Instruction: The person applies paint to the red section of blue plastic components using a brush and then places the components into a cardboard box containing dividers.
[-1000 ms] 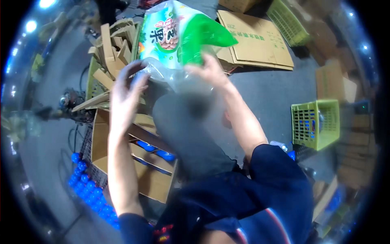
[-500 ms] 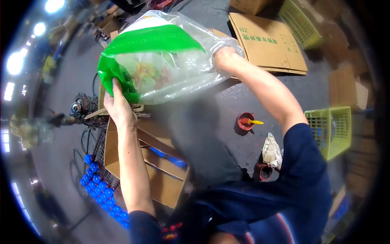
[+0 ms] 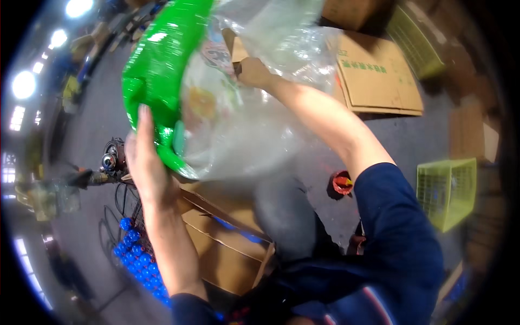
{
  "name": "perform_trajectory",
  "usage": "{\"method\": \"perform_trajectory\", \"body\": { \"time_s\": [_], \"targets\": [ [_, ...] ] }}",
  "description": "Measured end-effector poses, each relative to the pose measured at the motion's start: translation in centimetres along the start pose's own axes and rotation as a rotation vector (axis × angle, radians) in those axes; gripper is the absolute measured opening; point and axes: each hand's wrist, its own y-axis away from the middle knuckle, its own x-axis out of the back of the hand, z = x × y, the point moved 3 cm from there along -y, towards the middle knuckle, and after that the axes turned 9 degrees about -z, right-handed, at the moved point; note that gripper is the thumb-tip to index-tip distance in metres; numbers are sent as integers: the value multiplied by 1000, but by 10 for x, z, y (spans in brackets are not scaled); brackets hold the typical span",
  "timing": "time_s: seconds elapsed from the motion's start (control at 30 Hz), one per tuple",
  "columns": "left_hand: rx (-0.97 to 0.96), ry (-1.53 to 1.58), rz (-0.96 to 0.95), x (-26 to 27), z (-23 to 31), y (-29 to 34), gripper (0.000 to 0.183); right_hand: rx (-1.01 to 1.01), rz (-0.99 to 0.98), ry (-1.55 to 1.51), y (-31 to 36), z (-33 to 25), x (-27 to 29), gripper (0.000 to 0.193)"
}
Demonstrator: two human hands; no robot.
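Note:
A large plastic bag [image 3: 238, 141], clear with a broad green band and faint coloured print, is held up before me. My left hand [image 3: 147, 162] grips its green lower left edge, thumb on the near side. Across the clear part reaches my right arm. My right hand [image 3: 253, 73] is closed among the bag's folds, its fingertips hidden. Whether it is wholly inside the bag, I cannot make out. Beside its knuckles shows a tan, cardboard-like piece [image 3: 238, 50]; whether the hand touches it is unclear.
An open cardboard box [image 3: 227, 265] stands below the bag, near my leg. Left of it are several blue balls [image 3: 138, 260] and dark machinery [image 3: 112, 157]. To the right lie flattened cardboard [image 3: 379, 76], a red pot [image 3: 341, 184] and a yellow-green crate [image 3: 447, 195].
My right hand has moved left from the bag's right edge to its middle. The bag has tilted, its green band now steeper, and it hangs closer and larger in view.

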Motion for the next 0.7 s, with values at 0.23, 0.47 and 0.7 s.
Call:
{"method": "perform_trajectory", "body": {
  "time_s": [0.23,0.47,0.7],
  "targets": [
    [191,-62,-101,-11,-10,22,27,14,147,396,-109,55,-26,46],
    [-184,36,-191,-4,-42,15,23,47,150,462,-157,96,-60,46],
    [-322,-34,-155,6,-66,23,27,28,168,475,-169,114,-45,46]
  ]
}}
